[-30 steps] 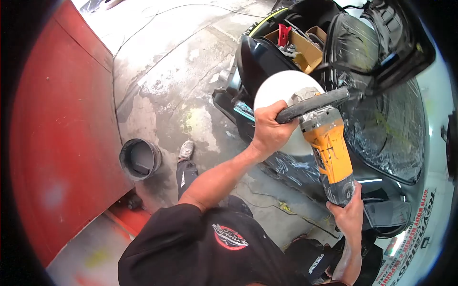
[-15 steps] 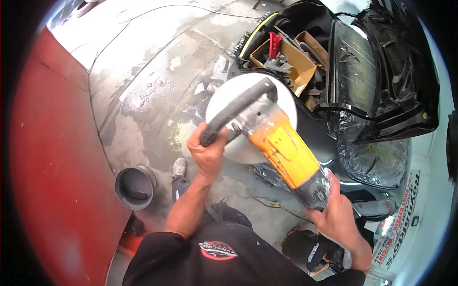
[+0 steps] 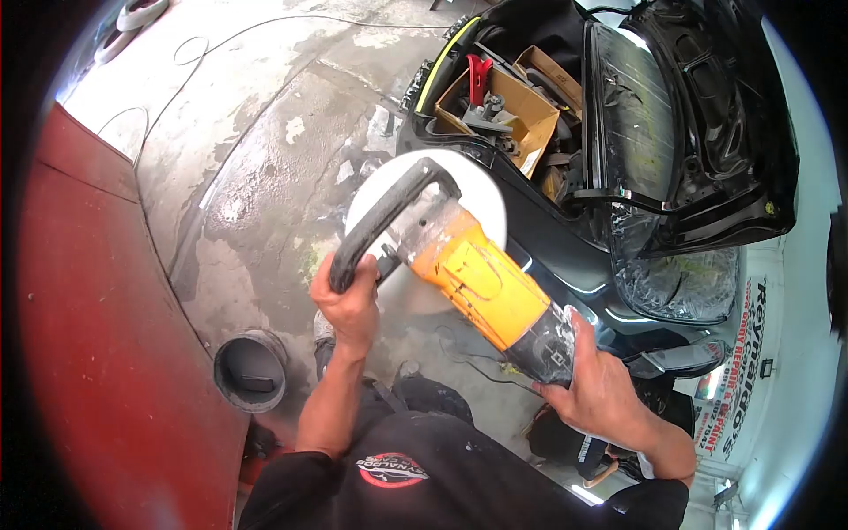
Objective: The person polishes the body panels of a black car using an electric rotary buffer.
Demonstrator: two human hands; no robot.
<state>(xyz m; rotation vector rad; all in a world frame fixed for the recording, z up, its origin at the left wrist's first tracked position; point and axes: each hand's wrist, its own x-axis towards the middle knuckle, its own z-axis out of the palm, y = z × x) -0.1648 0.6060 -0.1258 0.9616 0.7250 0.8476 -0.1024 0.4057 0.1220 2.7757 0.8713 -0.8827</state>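
Observation:
A yellow and black power polisher [image 3: 486, 283] with a round white pad [image 3: 477, 190] lies across the view in front of my body. Closed around the lower end of its black loop handle is my left hand [image 3: 349, 305]. My right hand [image 3: 596, 380] grips the black rear end of the body. The pad faces away from me, and its edge overlaps the dark car body [image 3: 548, 243] in the view; whether they touch, I cannot tell.
An open car trunk holds a cardboard box [image 3: 530, 110] with tools. Plastic film covers the rear window [image 3: 640, 132]. A bucket [image 3: 251, 371] stands beside a red panel [image 3: 106, 300]. Cables cross the floor. Another person's dark cap [image 3: 561, 437] shows low on the right.
The polisher and both hands have moved left, and the tool has tilted further over. The view has shifted too, with the trunk and its box now more fully visible.

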